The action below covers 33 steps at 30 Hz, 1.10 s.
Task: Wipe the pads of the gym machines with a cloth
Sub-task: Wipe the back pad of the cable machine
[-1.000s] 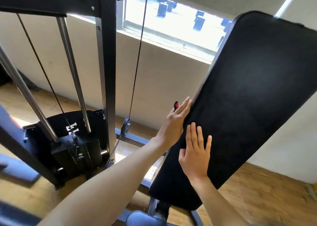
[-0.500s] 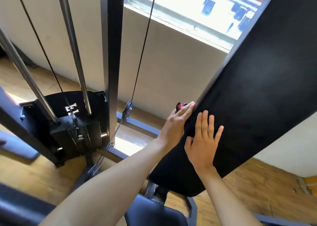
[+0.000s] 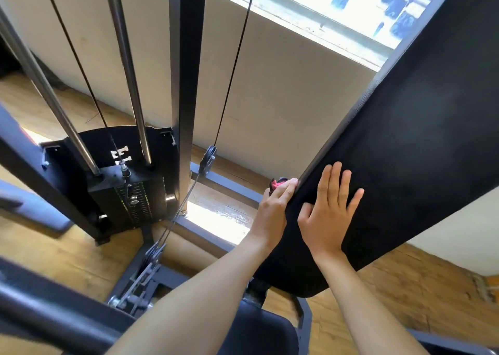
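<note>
Back pad (image 3: 421,144): long black upholstered panel, tilted, running from upper right down to centre frame, above the seat pad (image 3: 259,327).
Cloth (image 3: 276,184): only a small red bit shows, at the pad's left edge, tucked under the left hand's fingers.
Left hand (image 3: 272,211): fingers wrapped over the pad's left edge, pressing the cloth against it; most of the cloth hidden.
Right hand (image 3: 328,214): flat on the pad face, fingers straight and slightly spread, holding nothing.
Weight stack (image 3: 135,192), guide rods and cable (image 3: 232,71) stand to the left, apart from the hands.
Risk (judgement): the cloth is bunched at the edge, so the broad face may go unwiped; the bare right palm could leave marks on it.
</note>
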Each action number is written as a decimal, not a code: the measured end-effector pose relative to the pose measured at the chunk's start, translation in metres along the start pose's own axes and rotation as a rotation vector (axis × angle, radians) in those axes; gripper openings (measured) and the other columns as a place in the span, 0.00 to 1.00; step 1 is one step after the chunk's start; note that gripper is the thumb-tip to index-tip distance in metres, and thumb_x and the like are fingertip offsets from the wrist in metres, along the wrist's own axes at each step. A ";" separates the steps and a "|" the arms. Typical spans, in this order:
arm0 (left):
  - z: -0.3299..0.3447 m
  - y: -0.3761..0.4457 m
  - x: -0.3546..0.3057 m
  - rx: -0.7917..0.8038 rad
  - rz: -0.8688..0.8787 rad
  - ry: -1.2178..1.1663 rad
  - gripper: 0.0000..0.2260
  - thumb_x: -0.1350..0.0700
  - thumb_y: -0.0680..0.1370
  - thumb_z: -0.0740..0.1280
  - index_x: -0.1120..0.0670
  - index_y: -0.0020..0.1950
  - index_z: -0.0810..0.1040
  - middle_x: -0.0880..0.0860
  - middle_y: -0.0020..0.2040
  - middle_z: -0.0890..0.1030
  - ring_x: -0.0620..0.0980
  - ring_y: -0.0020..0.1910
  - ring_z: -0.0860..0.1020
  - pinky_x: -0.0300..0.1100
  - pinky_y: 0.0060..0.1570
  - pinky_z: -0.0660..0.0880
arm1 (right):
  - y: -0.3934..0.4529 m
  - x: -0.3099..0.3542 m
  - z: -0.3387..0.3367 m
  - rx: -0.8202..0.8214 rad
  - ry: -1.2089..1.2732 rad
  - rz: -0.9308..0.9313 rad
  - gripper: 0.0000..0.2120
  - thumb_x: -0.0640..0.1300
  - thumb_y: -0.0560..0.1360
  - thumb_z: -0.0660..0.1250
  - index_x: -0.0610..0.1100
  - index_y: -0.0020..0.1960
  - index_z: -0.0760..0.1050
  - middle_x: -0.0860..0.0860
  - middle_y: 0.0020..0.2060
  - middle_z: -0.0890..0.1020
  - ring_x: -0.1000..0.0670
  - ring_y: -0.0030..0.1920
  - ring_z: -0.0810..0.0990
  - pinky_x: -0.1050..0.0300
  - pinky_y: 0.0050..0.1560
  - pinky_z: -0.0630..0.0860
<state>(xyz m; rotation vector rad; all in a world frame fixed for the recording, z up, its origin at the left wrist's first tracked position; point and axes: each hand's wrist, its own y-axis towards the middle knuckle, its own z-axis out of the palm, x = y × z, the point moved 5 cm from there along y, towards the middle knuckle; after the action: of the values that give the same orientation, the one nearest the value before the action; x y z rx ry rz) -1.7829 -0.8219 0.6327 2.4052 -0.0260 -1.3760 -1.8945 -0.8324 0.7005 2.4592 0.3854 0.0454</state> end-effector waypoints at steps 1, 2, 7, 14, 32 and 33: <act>0.002 -0.003 0.000 -0.004 -0.025 -0.009 0.31 0.71 0.79 0.68 0.55 0.81 0.66 0.53 0.76 0.73 0.56 0.72 0.70 0.50 0.72 0.71 | 0.000 0.000 0.000 -0.005 -0.001 0.003 0.42 0.41 0.74 0.59 0.44 0.84 0.46 0.48 0.83 0.46 0.46 0.83 0.44 0.37 0.81 0.43; 0.003 -0.005 0.000 -0.008 -0.044 -0.014 0.31 0.71 0.79 0.67 0.55 0.81 0.67 0.54 0.75 0.73 0.56 0.73 0.71 0.49 0.72 0.71 | 0.001 0.001 0.000 -0.007 -0.003 0.006 0.42 0.41 0.74 0.60 0.44 0.84 0.45 0.48 0.83 0.47 0.46 0.83 0.43 0.37 0.81 0.42; 0.012 -0.028 0.030 0.083 -0.131 0.004 0.28 0.67 0.82 0.66 0.51 0.80 0.67 0.50 0.75 0.73 0.52 0.72 0.71 0.50 0.72 0.73 | -0.002 0.001 0.000 0.010 0.024 0.004 0.49 0.40 0.73 0.68 0.45 0.84 0.43 0.48 0.83 0.46 0.47 0.83 0.42 0.38 0.81 0.41; 0.023 -0.055 0.050 0.048 -0.186 0.023 0.25 0.66 0.82 0.66 0.54 0.79 0.69 0.53 0.73 0.75 0.51 0.72 0.72 0.41 0.72 0.70 | 0.000 0.001 0.001 -0.007 0.039 -0.016 0.47 0.40 0.73 0.66 0.46 0.84 0.42 0.48 0.83 0.45 0.47 0.83 0.41 0.38 0.80 0.40; 0.086 -0.121 0.166 0.196 -0.596 -0.191 0.14 0.41 0.86 0.55 0.33 0.69 0.74 0.46 0.68 0.73 0.48 0.68 0.73 0.53 0.64 0.79 | -0.006 0.001 0.012 -0.071 0.042 -0.032 0.43 0.41 0.75 0.63 0.45 0.84 0.44 0.48 0.82 0.47 0.47 0.83 0.41 0.39 0.80 0.38; 0.087 -0.122 0.167 0.183 -0.624 -0.227 0.16 0.37 0.85 0.54 0.34 0.69 0.75 0.48 0.69 0.72 0.49 0.68 0.73 0.55 0.63 0.79 | -0.006 0.001 0.012 -0.076 0.040 -0.037 0.43 0.41 0.74 0.62 0.45 0.84 0.44 0.48 0.82 0.47 0.47 0.83 0.41 0.39 0.80 0.38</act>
<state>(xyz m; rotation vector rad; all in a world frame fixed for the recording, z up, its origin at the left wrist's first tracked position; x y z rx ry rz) -1.7883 -0.7670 0.4152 2.4985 0.6111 -1.9836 -1.8939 -0.8350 0.6869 2.3784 0.4385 0.0926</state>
